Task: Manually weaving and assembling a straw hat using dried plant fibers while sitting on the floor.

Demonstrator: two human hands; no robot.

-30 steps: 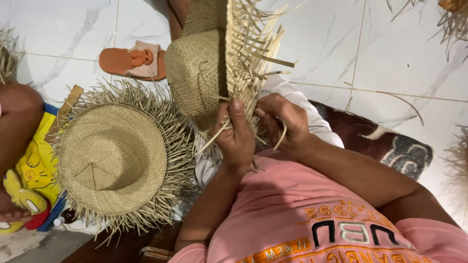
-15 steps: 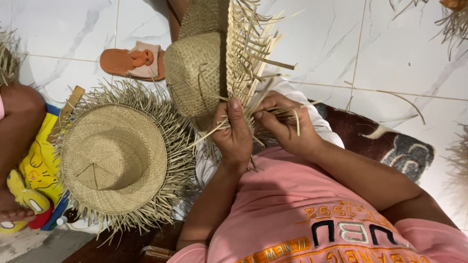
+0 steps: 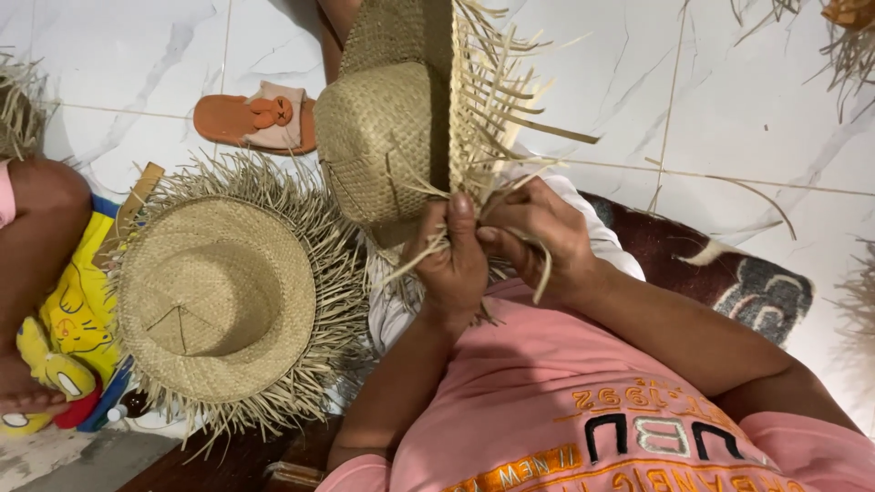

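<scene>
1. Gripping the rim of a half-woven pale straw hat [image 3: 383, 137], the left hand [image 3: 453, 260] has its thumb pressed up along the loose strips at the brim edge and its fingers curled round them from behind.
2. Next to it, touching, the right hand [image 3: 540, 239] pinches a few of the same flat straw strips [image 3: 510, 118] between bent fingers and thumb; one strip hangs down past its knuckles.
3. That hat stands on edge in front of the person's chest, crown turned to the left of the picture, with the unwoven strips fanning out to the right and upward.
4. Both forearms come out of a pink short-sleeved shirt [image 3: 565, 410] with printed lettering.
5. A second straw hat with a ragged fringe of uncut ends [image 3: 219, 296] lies crown-up on the floor just left of the person's left arm, apart from the hands.
6. Beyond it, an orange and beige sandal [image 3: 260, 118] lies on the white marbled floor tiles [image 3: 729, 100].
7. At the left edge another person's bare leg [image 3: 36, 237] rests on a yellow cloth with a cartoon print [image 3: 73, 328].
8. A dark patterned mat [image 3: 729, 273] shows behind the right arm.
</scene>
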